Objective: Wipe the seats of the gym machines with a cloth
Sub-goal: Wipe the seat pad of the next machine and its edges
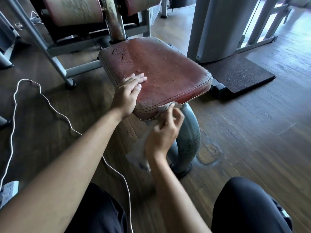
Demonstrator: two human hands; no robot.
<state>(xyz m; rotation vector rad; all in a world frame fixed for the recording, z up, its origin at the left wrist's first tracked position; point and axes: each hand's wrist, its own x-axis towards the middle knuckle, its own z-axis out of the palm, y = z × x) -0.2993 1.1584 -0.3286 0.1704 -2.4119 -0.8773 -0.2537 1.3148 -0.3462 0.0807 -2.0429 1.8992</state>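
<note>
My left hand lies flat on the near left corner of the red seat, its fingers straight and together, pressing on the leather without gripping anything. My right hand is blurred, its fingers curled round the pale cloth, which is pushed against the seat's front edge just above the curved grey post. A loose tail of the cloth hangs below the wrist. The seat top is beaded with droplets and carries a black scrawl near its far left corner. Behind it sit two worn red pads on the machine's grey frame. The floor is dark wood planking. A white cord loops across it on the left and runs down past my knees, and a white power strip lies at the left edge. To the right, a black rubber mat lies under a pale grey machine housing.
</note>
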